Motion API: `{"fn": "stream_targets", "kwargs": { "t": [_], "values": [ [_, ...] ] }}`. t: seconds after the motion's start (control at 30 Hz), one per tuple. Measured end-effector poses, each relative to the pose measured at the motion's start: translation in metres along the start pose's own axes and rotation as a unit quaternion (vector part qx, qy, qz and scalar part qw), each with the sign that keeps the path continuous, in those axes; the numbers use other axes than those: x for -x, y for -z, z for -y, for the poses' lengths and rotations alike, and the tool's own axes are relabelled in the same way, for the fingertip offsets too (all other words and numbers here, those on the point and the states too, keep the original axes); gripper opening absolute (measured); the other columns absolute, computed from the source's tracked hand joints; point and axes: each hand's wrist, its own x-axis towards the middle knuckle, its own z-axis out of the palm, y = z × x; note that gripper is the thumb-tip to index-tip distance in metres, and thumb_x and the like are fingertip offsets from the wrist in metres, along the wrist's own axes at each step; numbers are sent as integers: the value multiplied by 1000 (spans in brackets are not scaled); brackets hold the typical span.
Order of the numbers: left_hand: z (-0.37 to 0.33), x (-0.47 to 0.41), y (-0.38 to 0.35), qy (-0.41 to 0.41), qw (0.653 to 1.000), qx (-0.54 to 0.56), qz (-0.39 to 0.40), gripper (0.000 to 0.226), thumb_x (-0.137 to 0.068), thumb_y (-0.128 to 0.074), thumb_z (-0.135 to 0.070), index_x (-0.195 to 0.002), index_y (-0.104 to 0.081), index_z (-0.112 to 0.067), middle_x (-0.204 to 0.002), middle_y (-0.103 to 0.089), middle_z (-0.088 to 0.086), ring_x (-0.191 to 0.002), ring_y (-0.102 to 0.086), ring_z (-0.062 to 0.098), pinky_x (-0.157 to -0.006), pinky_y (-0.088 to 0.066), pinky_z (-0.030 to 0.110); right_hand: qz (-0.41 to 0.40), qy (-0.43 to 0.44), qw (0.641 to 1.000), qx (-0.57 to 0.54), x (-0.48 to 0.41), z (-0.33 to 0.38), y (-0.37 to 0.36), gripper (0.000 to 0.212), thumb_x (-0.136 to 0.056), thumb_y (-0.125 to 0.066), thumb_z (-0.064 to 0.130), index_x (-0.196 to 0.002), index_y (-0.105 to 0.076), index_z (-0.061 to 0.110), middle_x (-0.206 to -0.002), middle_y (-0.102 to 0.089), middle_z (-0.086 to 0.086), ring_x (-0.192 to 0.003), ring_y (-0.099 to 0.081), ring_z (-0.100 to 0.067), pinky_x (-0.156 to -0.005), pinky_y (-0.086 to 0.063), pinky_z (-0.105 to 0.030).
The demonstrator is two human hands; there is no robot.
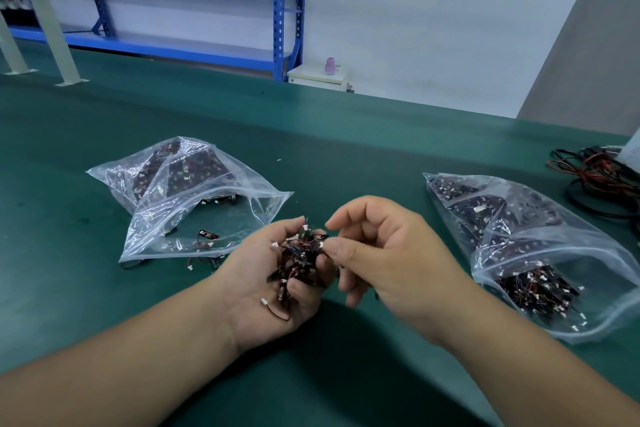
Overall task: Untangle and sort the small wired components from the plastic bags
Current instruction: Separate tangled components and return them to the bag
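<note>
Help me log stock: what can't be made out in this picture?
Head view:
Clump of parts in left hand: count lost in the tangle and behind fingers.
Right hand: the piece at its fingertips is too small.
Right bag: crinkled plastic blurs its contents.
Cable pile: cut off by the right edge.

Green bench (346, 135): left bags (194, 208) overlapping, right bag (540, 239), red-black cable coil (599, 180) far right, loose components (204, 262) by left bags.
</note>
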Motion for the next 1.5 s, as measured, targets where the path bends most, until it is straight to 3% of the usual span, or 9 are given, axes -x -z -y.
{"fn": "stream_targets", "kwargs": {
  "t": [0.13, 0.27, 0.63, 0.8, 0.93, 1.1, 1.2, 1.33, 1.5],
  "values": [
    [-5, 2, -1, -19, 1000, -4, 1, 16, -71, -69, -23, -74, -60, -9, -67, -47, -2, -46, -49, 6, -28, -30, 14, 39, -66, 987, -143, 0, 11, 9, 20, -86, -69, -1, -82, -70, 18, -63, -59, -7, -46, -54, -17, -41, -48, -28],
    [-10, 7, -2, -12, 999, -10, 33, 16, -76, -66, -22, -72, -55, -11, -58, -43, -2, -39, -42, 7, -31, -24, 12, 49, -97, 968, -228, -2, 17, 19, 13, -74, -71, 7, -83, -72, 17, -63, -55, -7, -46, -51, -16, -42, -46, -27],
    [-14, 11, -1, -10, 998, -2, 67, 20, -78, -65, -26, -81, -54, -9, -53, -43, -2, -36, -43, 9, -29, -26, 13, 36, -74, 971, -225, -5, 25, 37, 15, -76, -70, 7, -86, -72, 17, -64, -55, -6, -48, -53, -16, -45, -47, -27],
    [-16, 11, 3, -6, 995, -6, 101, 18, -79, -69, -21, -76, -55, -11, -54, -43, -3, -40, -43, 7, -30, -28, 14, 27, -60, 969, -237, -6, 29, 48, 17, -76, -63, 7, -87, -72, 17, -63, -55, -5, -48, -53, -15, -44, -46, -26],
    [-17, 10, 5, -28, 994, -11, 100, 21, -84, -60, -30, -78, -51, -12, -60, -46, -4, -45, -46, 5, -31, -27, 13, 30, -64, 971, -229, -7, 28, 54, 20, -75, -60, 5, -87, -72, 16, -64, -57, -6, -49, -55, -16, -45, -47, -27],
    [-21, 9, 10, -42, 991, -12, 130, 25, -75, -77, -22, -79, -55, -10, -67, -45, -6, -51, -47, 5, -32, -30, 15, 21, -95, 986, -138, -8, 25, 64, 26, -75, -58, -3, -81, -75, 16, -60, -54, -8, -47, -50, -19, -43, -44, -27],
    [-23, 9, 11, -53, 991, -15, 120, 30, -70, -81, -22, -78, -56, -10, -68, -43, -7, -50, -46, 4, -31, -31, 16, 23, -134, 990, 24, -7, 23, 69, 37, -83, -52, -9, -72, -73, 19, -56, -51, -8, -44, -45, -19, -41, -39, -26],
    [-25, 7, 11, -74, 994, -30, 80, 25, -78, -67, -33, -76, -53, -13, -67, -44, -9, -48, -44, 4, -31, -27, 13, 101, -197, 941, 257, -4, 19, 74, 27, -80, -54, -5, -76, -71, 16, -56, -58, -4, -46, -53, -17, -42, -41, -25],
    [-25, 5, 12, -90, 993, -44, 57, 23, -80, -67, -32, -73, -55, -13, -71, -41, -11, -47, -43, 3, -30, -27, 13, 130, -201, 907, 346, -3, 17, 73, 28, -80, -53, -1, -83, -72, 20, -59, -64, 2, -52, -64, -14, -46, -47, -27]
  ]
}}
